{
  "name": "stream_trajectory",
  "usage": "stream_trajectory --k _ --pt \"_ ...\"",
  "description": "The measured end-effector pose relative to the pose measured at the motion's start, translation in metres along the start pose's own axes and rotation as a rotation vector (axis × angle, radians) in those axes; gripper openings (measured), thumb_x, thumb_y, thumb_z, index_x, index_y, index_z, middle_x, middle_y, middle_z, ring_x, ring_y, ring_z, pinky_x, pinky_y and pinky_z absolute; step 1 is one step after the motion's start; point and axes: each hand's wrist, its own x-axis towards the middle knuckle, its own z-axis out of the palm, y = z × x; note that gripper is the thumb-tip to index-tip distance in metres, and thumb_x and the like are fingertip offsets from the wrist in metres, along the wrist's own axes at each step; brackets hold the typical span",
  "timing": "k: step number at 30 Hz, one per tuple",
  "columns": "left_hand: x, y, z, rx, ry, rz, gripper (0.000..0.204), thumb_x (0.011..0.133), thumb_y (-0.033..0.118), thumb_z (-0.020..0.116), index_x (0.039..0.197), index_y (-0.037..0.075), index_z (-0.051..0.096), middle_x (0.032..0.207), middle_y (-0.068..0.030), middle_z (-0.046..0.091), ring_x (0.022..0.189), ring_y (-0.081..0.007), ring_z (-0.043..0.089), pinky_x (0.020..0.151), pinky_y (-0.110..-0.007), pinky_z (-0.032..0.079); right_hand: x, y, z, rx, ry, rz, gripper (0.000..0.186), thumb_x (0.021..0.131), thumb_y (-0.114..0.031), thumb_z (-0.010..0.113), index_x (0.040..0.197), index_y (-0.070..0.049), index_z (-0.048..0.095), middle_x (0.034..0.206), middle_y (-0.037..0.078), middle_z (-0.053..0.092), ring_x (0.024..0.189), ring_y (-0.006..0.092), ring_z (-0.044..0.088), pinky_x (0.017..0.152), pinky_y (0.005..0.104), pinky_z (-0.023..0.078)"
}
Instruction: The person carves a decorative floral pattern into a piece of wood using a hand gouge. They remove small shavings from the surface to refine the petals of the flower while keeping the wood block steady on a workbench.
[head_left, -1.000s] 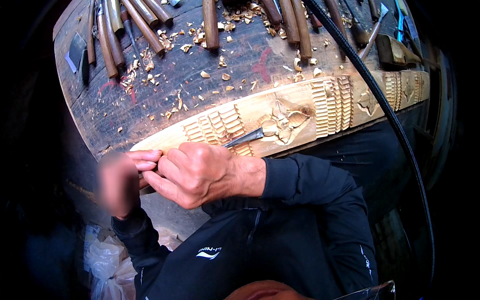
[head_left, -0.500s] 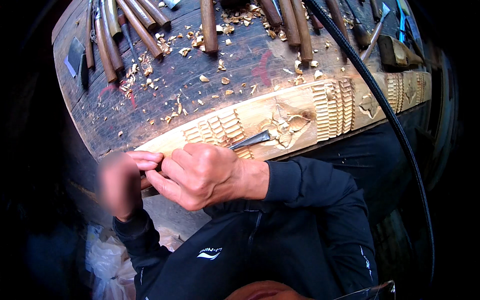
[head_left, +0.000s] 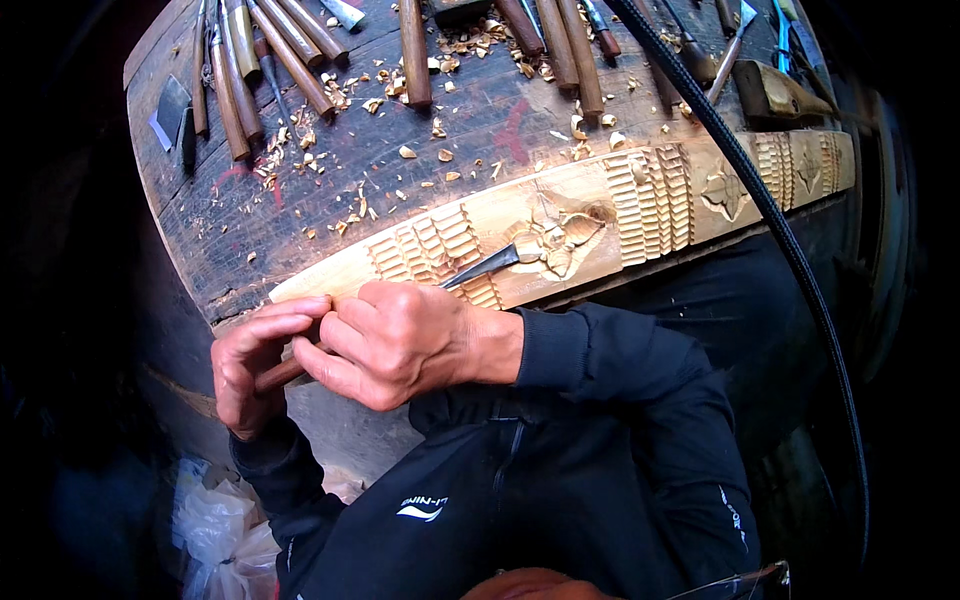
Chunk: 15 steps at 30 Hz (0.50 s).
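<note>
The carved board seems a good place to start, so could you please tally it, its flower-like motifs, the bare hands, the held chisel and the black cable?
Carved board: 1
Flower-like motifs: 3
Bare hands, left hand and right hand: 2
Held chisel: 1
Black cable: 1
Total: 8

board (head_left: pixel 600 255) on table (head_left: pixel 225 235), tools (head_left: pixel 416 60) behind, shavings (head_left: pixel 407 152) between

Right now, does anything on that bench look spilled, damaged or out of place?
A black braided cable cuts across the view, hiding a strip of the carved board. Loose wood shavings litter the bench. Nothing looks broken.
</note>
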Motion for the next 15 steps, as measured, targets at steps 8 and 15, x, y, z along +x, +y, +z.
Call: stream_trajectory --k 8,15 --pt "-0.013 -0.006 -0.019 -0.108 -0.128 -0.075 0.104 0.095 0.085 0.058 0.13 -0.011 0.072 0.144 -0.0375 0.065 0.134 -0.0458 0.067 0.115 -0.055 0.052 0.003 -0.001 -0.002 0.058 0.036 -0.023 0.028 0.085 -0.017 0.076 0.108 -0.001 0.076 0.075 0.001 0.059 0.065 0.0139 0.064 0.053 0.0289 0.047" --pt "0.0 0.001 -0.012 -0.135 -0.109 -0.126 0.104 0.093 0.085 0.062 0.129 -0.012 0.073 0.142 -0.0364 0.066 0.132 -0.0439 0.068 0.113 -0.053 0.053 0.001 0.003 -0.001 0.079 0.005 0.02 0.03 0.084 -0.018 0.076 0.108 0.0 0.076 0.075 0.001 0.06 0.065 0.0139 0.065 0.052 0.0288 0.047"
